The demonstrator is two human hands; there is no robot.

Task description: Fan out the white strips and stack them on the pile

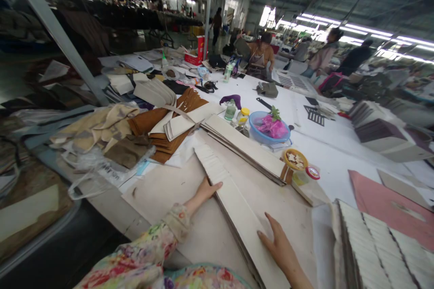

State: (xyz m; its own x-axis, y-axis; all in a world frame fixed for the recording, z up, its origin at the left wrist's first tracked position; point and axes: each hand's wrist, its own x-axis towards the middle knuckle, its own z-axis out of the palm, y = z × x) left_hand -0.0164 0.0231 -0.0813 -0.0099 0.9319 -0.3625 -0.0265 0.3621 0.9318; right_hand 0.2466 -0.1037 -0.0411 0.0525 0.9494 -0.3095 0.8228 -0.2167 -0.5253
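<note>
A long stack of cream-white strips lies fanned out on a beige board in front of me. My left hand rests against the stack's left edge, fingers lying over it and thumb apart. My right hand lies flat on the near part of the stack, fingers stretched. Neither hand holds anything. A flowered sleeve covers my left forearm.
A second strip stack lies just beyond, with a blue bowl, jars and a yellow lid. Brown and cream cut pieces pile up at left, white stacks at right. Other people work at the far end.
</note>
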